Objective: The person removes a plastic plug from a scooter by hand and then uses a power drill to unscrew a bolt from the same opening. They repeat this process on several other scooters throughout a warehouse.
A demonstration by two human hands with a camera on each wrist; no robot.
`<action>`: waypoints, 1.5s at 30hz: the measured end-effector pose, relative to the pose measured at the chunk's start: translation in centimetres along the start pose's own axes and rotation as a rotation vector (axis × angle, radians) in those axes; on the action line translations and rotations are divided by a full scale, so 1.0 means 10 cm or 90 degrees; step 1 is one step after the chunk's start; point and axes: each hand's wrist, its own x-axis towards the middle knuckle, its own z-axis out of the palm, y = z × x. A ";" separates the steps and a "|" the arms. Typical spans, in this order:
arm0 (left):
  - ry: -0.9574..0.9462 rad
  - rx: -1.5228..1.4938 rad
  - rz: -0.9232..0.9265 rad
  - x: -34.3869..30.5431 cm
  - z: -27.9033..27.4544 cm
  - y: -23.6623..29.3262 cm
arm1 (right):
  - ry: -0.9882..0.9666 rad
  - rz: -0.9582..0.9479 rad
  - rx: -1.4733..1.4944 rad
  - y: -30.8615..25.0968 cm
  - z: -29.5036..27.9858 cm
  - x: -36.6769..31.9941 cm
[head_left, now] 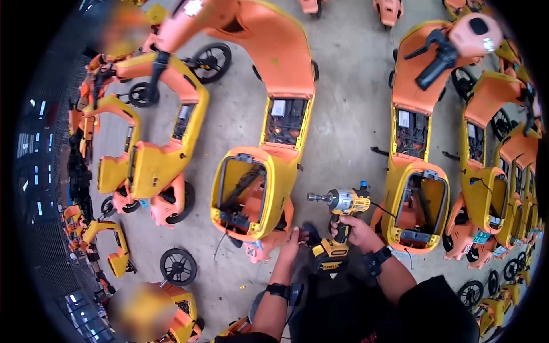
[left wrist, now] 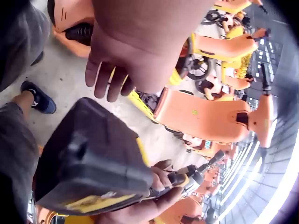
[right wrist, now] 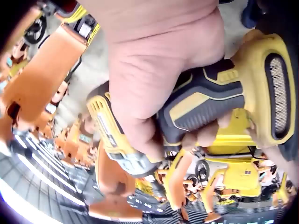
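Note:
In the head view, my right hand (head_left: 357, 231) grips a yellow-and-black cordless impact wrench (head_left: 350, 201) by its handle, with the socket end pointing left. Its large battery (head_left: 331, 264) hangs below the handle. The right wrist view shows fingers (right wrist: 135, 121) wrapped round the black grip (right wrist: 205, 109). My left hand (head_left: 293, 240) is beside the wrench, holding nothing, over the tail of a scooter. Its fingers (left wrist: 103, 79) hang loosely in the left wrist view, above the dark underside of the battery (left wrist: 98, 149).
Yellow-and-orange scooter bodies stand on both sides; the left one (head_left: 226, 153) and right one (head_left: 445, 177) have open seat frames. Electrical parts (head_left: 286, 123) show in an open floor bay. More scooters stand in rows beyond. A loose wheel (head_left: 178, 266) is on the grey floor (head_left: 349, 114) at left.

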 end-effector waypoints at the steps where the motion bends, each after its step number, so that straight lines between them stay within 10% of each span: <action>1: -0.002 0.091 0.004 0.37 -0.03 -0.12 | -0.012 0.014 0.026 -0.05 -0.07 0.12; 5: 0.059 0.559 0.113 1.61 -0.02 -0.39 | 0.078 0.000 0.026 -0.08 -0.68 0.63; 8: 0.023 0.533 0.206 2.73 0.04 -0.73 | 0.142 0.016 0.113 -0.06 -1.27 1.14; 9: 0.045 0.600 0.059 2.82 0.30 -0.37 | 0.159 0.008 0.137 -0.06 -1.44 1.27; 12: 0.126 0.443 0.126 3.75 0.19 -1.19 | 0.190 -0.018 0.153 0.10 -1.89 1.50; 16: 0.202 0.047 0.122 4.59 0.61 -0.98 | 0.255 -0.075 0.063 -0.06 -2.12 2.07; 21: 0.247 0.036 0.103 4.77 0.54 -0.96 | 0.194 0.008 0.059 0.09 -2.37 2.45; 23: 0.136 0.086 0.278 4.84 0.37 -1.13 | 0.168 0.022 0.093 0.19 -2.40 2.57; 39: 0.134 0.306 0.148 4.42 0.36 -0.99 | 0.066 0.094 0.149 0.35 -2.58 2.88; 43: 0.093 0.461 0.335 4.63 -0.07 -1.28 | 0.030 0.082 0.121 0.35 -2.67 2.93; 45: 0.125 0.394 0.134 4.37 0.28 -1.00 | 0.058 0.094 0.088 0.26 -2.65 2.91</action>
